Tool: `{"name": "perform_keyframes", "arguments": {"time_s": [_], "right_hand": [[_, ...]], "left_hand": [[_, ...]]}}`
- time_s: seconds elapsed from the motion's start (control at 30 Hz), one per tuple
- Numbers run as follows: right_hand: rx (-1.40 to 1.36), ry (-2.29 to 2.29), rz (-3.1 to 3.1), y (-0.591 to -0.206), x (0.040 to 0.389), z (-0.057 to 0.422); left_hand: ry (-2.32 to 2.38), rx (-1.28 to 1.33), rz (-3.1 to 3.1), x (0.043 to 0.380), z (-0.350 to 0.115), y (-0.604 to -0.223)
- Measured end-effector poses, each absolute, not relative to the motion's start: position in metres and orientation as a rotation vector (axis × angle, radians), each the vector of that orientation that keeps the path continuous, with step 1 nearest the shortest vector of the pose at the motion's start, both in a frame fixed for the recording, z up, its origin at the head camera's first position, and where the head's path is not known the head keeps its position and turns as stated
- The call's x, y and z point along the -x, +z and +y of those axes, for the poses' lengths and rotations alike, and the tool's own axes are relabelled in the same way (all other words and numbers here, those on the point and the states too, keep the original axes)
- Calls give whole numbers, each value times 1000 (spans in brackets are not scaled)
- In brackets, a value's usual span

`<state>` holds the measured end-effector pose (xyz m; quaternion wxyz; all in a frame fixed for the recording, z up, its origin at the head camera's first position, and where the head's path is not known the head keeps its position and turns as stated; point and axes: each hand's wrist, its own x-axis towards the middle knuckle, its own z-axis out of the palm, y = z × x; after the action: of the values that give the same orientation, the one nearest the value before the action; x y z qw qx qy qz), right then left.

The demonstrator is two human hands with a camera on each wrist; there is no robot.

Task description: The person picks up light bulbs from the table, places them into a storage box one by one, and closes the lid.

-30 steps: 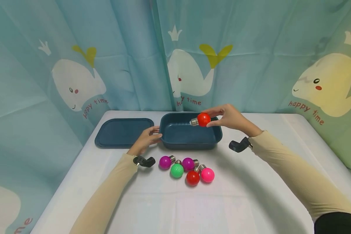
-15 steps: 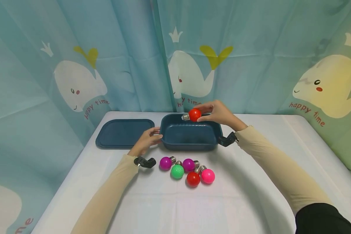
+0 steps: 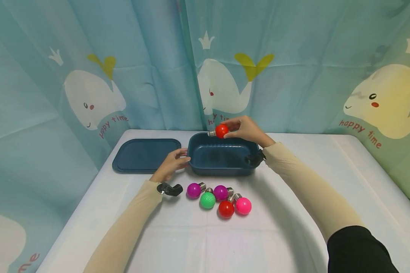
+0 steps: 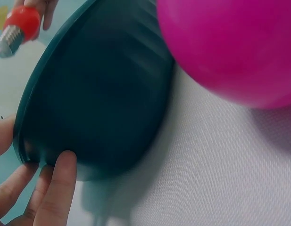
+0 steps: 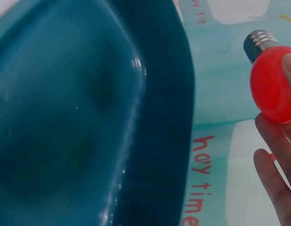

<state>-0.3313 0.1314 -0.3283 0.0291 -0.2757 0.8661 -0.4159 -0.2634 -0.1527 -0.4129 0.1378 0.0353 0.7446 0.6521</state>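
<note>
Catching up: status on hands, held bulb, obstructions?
Right hand pinches red bulb, raised near far side of blue box. Left hand touches box's left end. No obstruction seen.

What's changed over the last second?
The right hand, gripping a red bulb, has moved left and slightly up in the head view. Nothing was newly grabbed or let go. The left hand stays at the box's left end; the box, lid and other five bulbs stay put.

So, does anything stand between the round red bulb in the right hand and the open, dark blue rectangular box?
Nothing visible does: the right hand holds the bulb up by the uncovered box, the flat dark blue lid lying to the left.
</note>
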Motion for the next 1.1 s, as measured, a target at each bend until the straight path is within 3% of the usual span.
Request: {"name": "perform_keyframes", "arguments": {"time_s": [1.1], "right_hand": [[817,-1227,2595,-382,366,93]], "left_hand": [[1875,-99,2149,262,-153,-411]]}}
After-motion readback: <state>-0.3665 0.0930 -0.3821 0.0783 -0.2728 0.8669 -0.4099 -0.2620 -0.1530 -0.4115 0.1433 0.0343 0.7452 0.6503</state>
